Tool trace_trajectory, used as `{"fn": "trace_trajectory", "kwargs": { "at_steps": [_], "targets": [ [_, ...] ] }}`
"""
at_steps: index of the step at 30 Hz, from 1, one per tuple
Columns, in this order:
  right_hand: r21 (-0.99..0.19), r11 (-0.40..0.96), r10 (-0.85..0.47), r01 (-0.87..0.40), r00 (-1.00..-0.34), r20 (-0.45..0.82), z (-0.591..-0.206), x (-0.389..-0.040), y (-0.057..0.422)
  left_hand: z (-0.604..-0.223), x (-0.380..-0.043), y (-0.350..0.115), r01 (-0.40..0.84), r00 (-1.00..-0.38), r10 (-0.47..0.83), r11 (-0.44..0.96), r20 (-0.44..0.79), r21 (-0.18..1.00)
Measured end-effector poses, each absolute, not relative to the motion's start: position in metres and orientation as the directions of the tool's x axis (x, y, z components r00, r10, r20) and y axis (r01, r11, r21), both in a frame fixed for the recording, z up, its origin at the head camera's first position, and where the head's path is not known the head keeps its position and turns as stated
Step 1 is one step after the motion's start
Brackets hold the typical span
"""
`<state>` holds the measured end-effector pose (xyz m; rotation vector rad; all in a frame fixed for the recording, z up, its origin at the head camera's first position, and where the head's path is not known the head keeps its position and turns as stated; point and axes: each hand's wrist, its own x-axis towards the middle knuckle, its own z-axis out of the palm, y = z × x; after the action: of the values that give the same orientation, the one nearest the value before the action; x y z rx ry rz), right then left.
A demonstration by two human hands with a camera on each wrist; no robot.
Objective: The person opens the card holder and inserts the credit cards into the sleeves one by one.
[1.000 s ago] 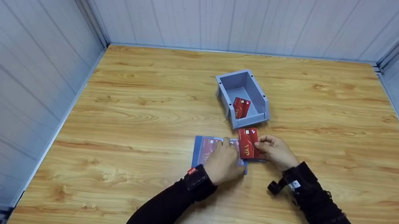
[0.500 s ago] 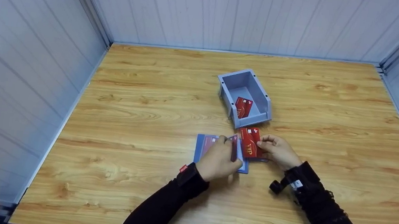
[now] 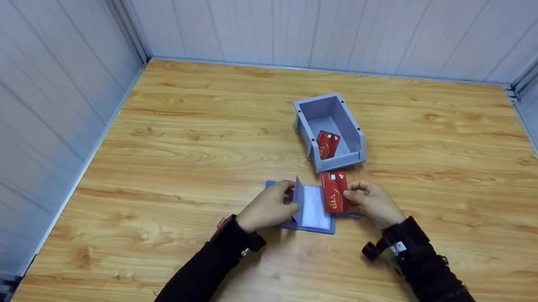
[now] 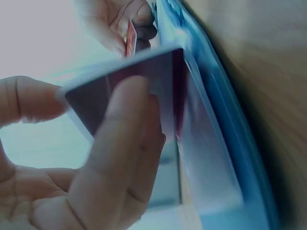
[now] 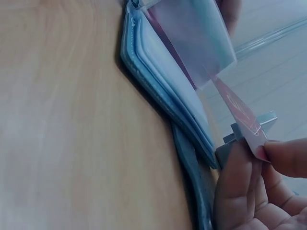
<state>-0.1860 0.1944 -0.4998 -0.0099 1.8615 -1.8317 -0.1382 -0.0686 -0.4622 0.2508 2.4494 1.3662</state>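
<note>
**Red card [image 3: 333,193] near a blue holder [image 3: 314,208]**

The right hand [image 3: 375,203] pinches the card; the left hand [image 3: 270,207] pinches the holder's raised sleeve [image 3: 298,200]. Beyond, a grey bin [image 3: 342,162] containing another card [image 3: 328,145] stands on a wood-grain tabletop [image 3: 185,172] among pale panelled walls [image 3: 289,21].

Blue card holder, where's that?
In the head view, the blue card holder lies on the table right of centre in front of the bin, a page in the left hand.

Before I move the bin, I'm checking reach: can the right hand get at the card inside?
Probably yes: the nearby bin is open on top, though the right hand pinches another red card.
</note>
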Motion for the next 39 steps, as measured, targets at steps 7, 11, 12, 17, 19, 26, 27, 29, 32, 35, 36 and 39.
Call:
{"fn": "trace_trajectory", "kwargs": {
  "at_steps": [7, 11, 12, 17, 19, 26, 27, 29, 32, 35, 36, 39],
  "targets": [
    [-0.936, 0.096, -0.378, 0.339, -0.857, -0.349, -0.498, -0.184, 0.19, -0.472, -0.147, -0.085, -0.07, -0.956, 0.217, 0.485, -0.197, 0.872],
    [-0.931, 0.117, -0.378, 0.345, -0.852, -0.363, -0.498, -0.184, 0.187, -0.477, -0.15, -0.089, -0.095, -0.957, 0.2, 0.463, -0.209, 0.881],
    [-0.929, 0.117, -0.376, 0.351, -0.85, -0.369, -0.497, -0.184, 0.186, -0.478, -0.151, -0.09, -0.094, -0.957, 0.202, 0.463, -0.208, 0.881],
    [-0.925, 0.121, -0.379, 0.36, -0.844, -0.379, -0.496, -0.183, 0.179, -0.482, -0.154, -0.094, -0.113, -0.949, 0.216, 0.45, -0.231, 0.886],
    [-0.924, 0.131, -0.375, 0.359, -0.845, -0.381, -0.496, -0.183, 0.176, -0.483, -0.155, -0.096, -0.143, -0.941, 0.222, 0.427, -0.256, 0.893],
    [-0.926, 0.171, -0.361, 0.336, -0.853, -0.377, -0.496, -0.183, 0.166, -0.484, -0.156, -0.099, -0.223, -0.924, 0.214, 0.375, -0.318, 0.9],
    [-0.926, 0.177, -0.365, 0.333, -0.852, -0.376, -0.496, -0.183, 0.165, -0.484, -0.156, -0.099, -0.233, -0.922, 0.212, 0.368, -0.325, 0.9],
    [-0.925, 0.188, -0.373, 0.331, -0.847, -0.379, -0.496, -0.183, 0.164, -0.484, -0.156, -0.099, -0.243, -0.921, 0.207, 0.357, -0.33, 0.902],
    [-0.922, 0.198, -0.401, 0.334, -0.83, -0.387, -0.495, -0.182, 0.161, -0.484, -0.156, -0.099, -0.253, -0.921, 0.206, 0.329, -0.331, 0.91],
    [-0.92, 0.199, -0.414, 0.339, -0.821, -0.392, -0.495, -0.181, 0.159, -0.485, -0.156, -0.098, -0.266, -0.919, 0.209, 0.301, -0.335, 0.916],
    [-0.919, 0.198, -0.415, 0.341, -0.82, -0.394, -0.495, -0.181, 0.157, -0.485, -0.156, -0.098, -0.27, -0.917, 0.21, 0.293, -0.338, 0.917],
    [-0.918, 0.197, -0.408, 0.345, -0.822, -0.397, -0.494, -0.18, 0.154, -0.486, -0.156, -0.098, -0.284, -0.913, 0.21, 0.286, -0.349, 0.915]
  ]
}}
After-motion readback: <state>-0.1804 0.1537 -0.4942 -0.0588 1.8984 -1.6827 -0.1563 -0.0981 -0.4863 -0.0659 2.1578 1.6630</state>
